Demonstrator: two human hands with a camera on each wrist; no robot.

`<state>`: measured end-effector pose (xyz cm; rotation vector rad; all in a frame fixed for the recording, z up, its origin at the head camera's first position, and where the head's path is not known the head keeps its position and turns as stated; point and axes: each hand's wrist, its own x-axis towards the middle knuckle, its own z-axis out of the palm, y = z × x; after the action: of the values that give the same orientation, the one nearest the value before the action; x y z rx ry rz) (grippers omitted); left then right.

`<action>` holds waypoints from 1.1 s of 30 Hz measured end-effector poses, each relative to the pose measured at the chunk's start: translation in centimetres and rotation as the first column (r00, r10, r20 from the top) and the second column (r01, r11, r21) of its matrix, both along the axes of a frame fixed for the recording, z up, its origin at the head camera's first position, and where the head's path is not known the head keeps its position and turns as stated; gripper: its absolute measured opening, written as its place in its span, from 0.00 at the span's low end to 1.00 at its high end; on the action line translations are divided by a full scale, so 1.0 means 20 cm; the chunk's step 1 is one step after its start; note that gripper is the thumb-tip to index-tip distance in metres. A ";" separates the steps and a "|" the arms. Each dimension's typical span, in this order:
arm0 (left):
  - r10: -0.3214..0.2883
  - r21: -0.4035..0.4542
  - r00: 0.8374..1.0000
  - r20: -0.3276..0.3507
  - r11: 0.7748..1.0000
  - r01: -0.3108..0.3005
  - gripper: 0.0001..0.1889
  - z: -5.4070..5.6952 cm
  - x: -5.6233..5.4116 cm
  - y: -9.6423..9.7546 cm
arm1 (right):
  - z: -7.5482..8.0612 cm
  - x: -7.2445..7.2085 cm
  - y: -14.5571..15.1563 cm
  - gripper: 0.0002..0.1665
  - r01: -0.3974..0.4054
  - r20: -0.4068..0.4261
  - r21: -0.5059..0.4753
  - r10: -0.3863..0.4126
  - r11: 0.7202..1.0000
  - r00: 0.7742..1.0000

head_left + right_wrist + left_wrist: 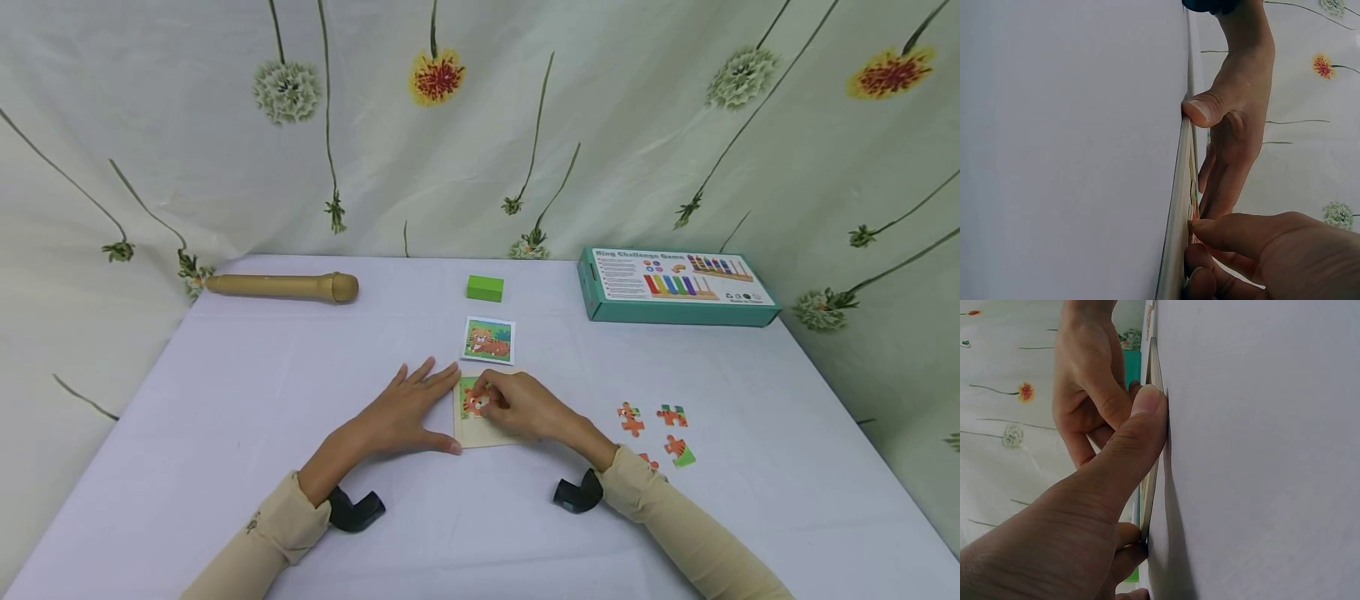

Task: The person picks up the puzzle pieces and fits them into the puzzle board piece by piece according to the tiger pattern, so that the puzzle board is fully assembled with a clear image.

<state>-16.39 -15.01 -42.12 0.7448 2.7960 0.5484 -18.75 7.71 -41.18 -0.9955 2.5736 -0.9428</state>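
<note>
A small wooden puzzle board (480, 435) lies on the white cloth, with tiger picture pieces (467, 387) in its upper left part. My left hand (405, 414) is spread at the board's left side, thumb at the near corner and fingertips by the far one. In the left wrist view the left thumb (1147, 403) touches the board's edge. My right hand (525, 406) is over the board and pinches a puzzle piece (1194, 230) between thumb and fingers, close against the board's surface. The right hand covers much of the board's right side.
Several loose puzzle pieces (678, 450) lie to the right. Beyond the board are a tiger picture card (489, 341) and a green block (485, 288). A teal game box (678, 287) sits at the back right, a brown wooden stick (281, 287) at the back left.
</note>
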 end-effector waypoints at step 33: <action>0.020 -0.003 1.000 0.018 1.000 -0.019 0.58 0.01 0.00 0.01 | 0.05 -0.02 0.10 0.12 -0.047 0.030 -0.056 0.049 0.997 0.998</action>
<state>-16.33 -14.75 -41.93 0.7092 2.7899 0.5512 -19.05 9.72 -40.14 -1.0432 2.4993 -1.0139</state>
